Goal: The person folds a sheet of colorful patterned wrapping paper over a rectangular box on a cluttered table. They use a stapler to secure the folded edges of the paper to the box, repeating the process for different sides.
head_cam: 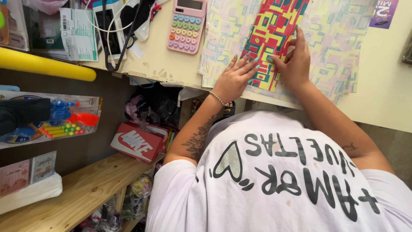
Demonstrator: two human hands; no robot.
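Head view looks straight down at a cream counter (386,99), where a sheet of wrapping paper (334,38) lies pale side up with a folded strip of its bright red, yellow and blue printed face (274,34) turned over on top. As I judge it, the fold in hand goes well if the strip's edge stays parallel to the sheet's edge and both hands press outward along the crease, so no bubble forms.

My left hand (235,79) lies flat and spread wide, palm down, fingertips resting on the near left edge of the printed strip; it grips nothing. My right hand (295,64) sits just beside it, fingers extended and pressing on the strip's right edge, also holding nothing.

A pink calculator (187,25) lies to the left of the paper, well apart from both hands.
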